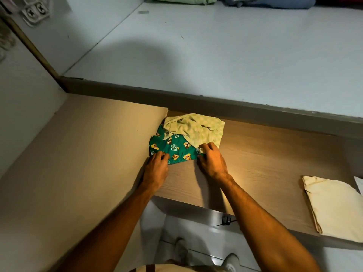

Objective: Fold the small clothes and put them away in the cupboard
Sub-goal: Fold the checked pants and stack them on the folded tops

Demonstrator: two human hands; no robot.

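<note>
A small green garment (172, 149) printed with yellow cartoon animals lies on the wooden cupboard shelf (265, 160), against the left side panel. A pale green patterned garment (198, 127) lies crumpled partly over it, toward the back. My left hand (157, 169) pinches the green garment's near left edge. Fingers curled, my right hand (211, 160) grips the near right edge where the two garments overlap.
A folded cream cloth (334, 207) lies on the same shelf at the right. Above and behind is a grey shelf (216, 52) with folded clothes (265, 1) at its far edge. The beige side panel (78, 154) bounds the left. My feet show on the floor below.
</note>
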